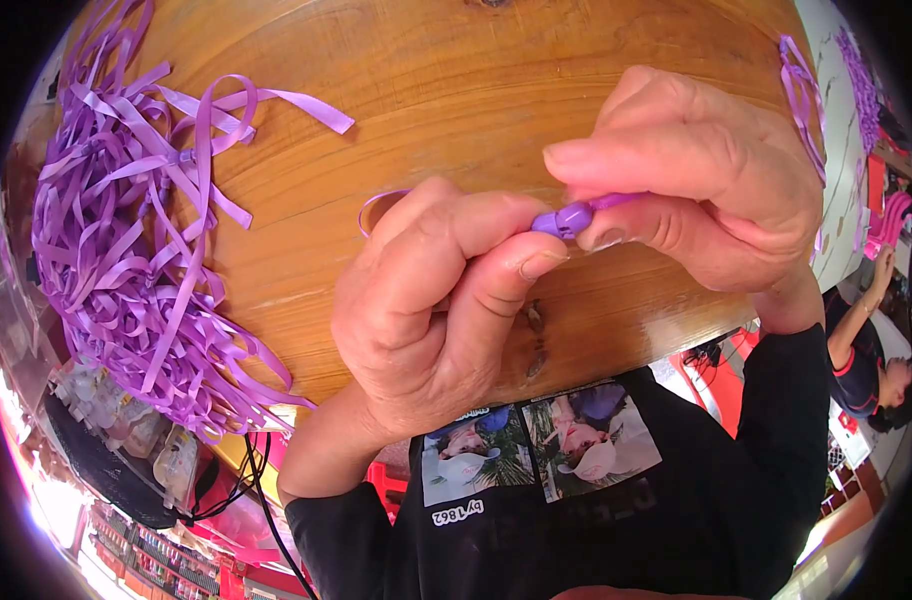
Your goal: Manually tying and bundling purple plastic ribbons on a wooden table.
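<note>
Just above the tabletop, my left hand (426, 300) pinches a small purple plastic clasp (564, 221) between thumb and index finger. At the clasp's right end, a purple ribbon (621, 199) runs into my right hand (716, 180), where thumb and fingers close on it. My right thumb tip is beside the clasp; whether it touches cannot be made out. A thin ribbon loop (376, 205) shows behind my left hand, the rest of it hidden by the fingers.
A big tangled heap of purple ribbons (126, 230) covers the left part of the wooden table (456, 100). More ribbons (801, 90) lie at its right edge. Black cables (261, 480) hang at lower left. Another person (881, 370) is at far right, an arm reaching up to pink strands (888, 222).
</note>
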Demonstrator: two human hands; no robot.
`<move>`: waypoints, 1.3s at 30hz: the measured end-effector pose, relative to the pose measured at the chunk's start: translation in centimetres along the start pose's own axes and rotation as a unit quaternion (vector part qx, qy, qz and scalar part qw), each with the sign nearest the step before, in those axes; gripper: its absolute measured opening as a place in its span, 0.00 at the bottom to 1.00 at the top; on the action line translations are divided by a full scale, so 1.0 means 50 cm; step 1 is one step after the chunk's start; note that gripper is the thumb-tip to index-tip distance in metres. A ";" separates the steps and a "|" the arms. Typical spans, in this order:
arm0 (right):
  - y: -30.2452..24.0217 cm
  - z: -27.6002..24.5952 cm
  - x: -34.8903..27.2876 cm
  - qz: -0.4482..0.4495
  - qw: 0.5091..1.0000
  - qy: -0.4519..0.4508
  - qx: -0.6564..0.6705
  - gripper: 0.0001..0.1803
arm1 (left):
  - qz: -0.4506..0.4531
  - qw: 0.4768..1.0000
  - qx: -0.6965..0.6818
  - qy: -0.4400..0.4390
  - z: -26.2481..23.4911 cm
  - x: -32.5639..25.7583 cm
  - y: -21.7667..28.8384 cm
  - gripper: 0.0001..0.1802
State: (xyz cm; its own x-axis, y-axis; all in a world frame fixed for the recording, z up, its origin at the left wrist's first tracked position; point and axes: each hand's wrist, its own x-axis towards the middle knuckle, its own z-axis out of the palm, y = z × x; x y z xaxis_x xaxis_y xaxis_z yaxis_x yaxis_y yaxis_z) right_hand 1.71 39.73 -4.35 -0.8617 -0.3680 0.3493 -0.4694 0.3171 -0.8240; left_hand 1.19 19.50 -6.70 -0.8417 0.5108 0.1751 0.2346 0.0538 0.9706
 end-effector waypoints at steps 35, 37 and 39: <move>-0.028 0.016 -0.014 -0.048 0.998 -0.012 -0.049 0.18 | 0.074 0.997 -0.024 -0.018 -0.006 0.000 -0.004 0.16; -0.029 0.016 -0.015 -0.050 0.998 -0.013 -0.043 0.18 | 0.087 0.995 -0.035 -0.016 -0.004 0.001 -0.012 0.15; -0.026 0.019 -0.015 -0.052 0.998 -0.014 -0.033 0.18 | 0.099 0.994 -0.044 -0.013 -0.006 -0.001 -0.014 0.15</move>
State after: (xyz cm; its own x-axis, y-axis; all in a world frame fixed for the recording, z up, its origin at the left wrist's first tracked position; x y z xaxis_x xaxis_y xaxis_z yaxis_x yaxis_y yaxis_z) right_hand 3.16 38.74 -3.98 -0.8026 -0.4259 0.4178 -0.5683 0.3329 -0.7524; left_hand 0.94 19.18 -7.34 -0.7698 0.5268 0.3604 0.3495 -0.1246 0.9286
